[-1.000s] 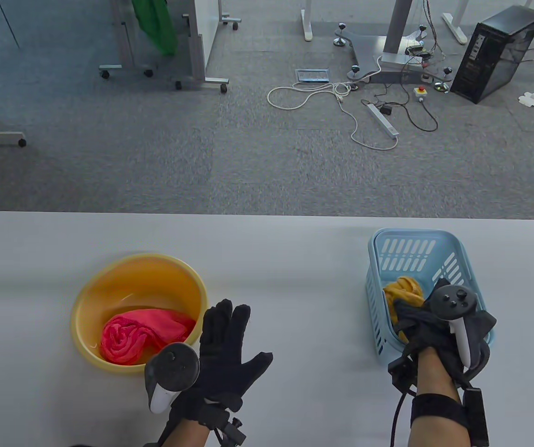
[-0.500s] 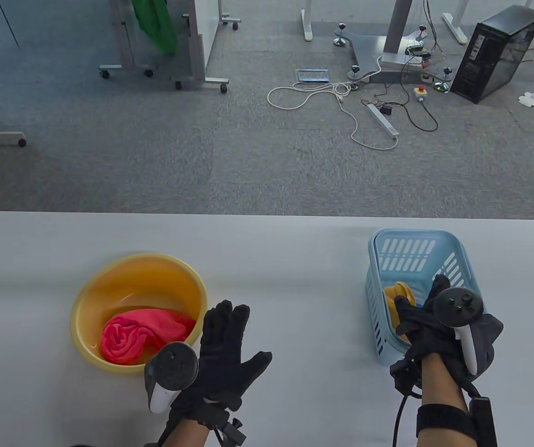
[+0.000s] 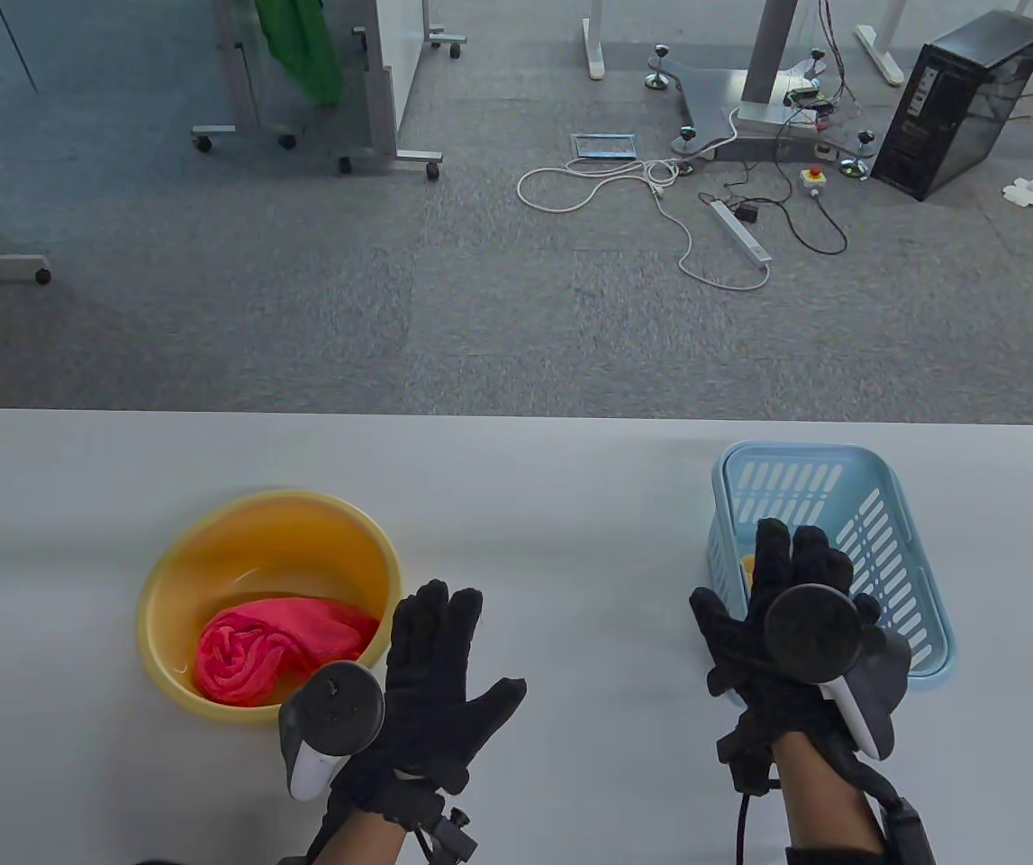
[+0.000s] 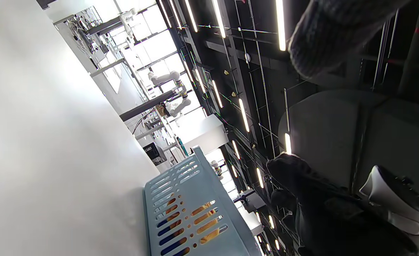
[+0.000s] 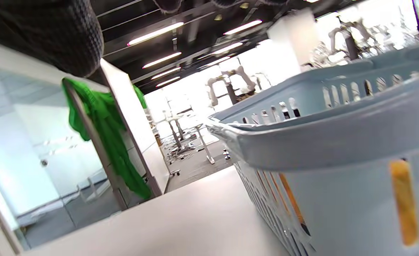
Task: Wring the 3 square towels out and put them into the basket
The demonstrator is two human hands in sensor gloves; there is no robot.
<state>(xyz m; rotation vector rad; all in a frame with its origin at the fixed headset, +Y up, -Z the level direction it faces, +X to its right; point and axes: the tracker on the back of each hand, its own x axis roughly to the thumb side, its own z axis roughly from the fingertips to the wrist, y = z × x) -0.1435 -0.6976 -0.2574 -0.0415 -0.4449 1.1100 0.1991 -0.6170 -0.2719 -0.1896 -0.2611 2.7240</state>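
A pink towel [image 3: 273, 644] lies bunched in the yellow basin [image 3: 210, 541] at the table's left. My left hand [image 3: 444, 649] hovers just right of the basin, palm down, fingers straight, holding nothing. My right hand [image 3: 782, 586] is spread flat over the near left part of the light blue basket [image 3: 840, 464] and holds nothing. It hides most of a yellow towel [image 3: 747, 565] lying in the basket. In the left wrist view, yellow and dark blue cloth show through the slots of the basket [image 4: 191, 199]. The yellow towel [image 5: 403, 202] also shows through the slots in the right wrist view.
The white table [image 3: 570, 505] has bare surface between basin and basket. Beyond its far edge lie grey carpet, cables [image 3: 660, 198] and a computer tower [image 3: 957, 99]. A green cloth [image 5: 106, 135] hangs on a frame across the room.
My right hand has slid left and toward me across the basket, turned palm down and spread its fingers, now covering most of the yellow towel. My left hand has stayed put.
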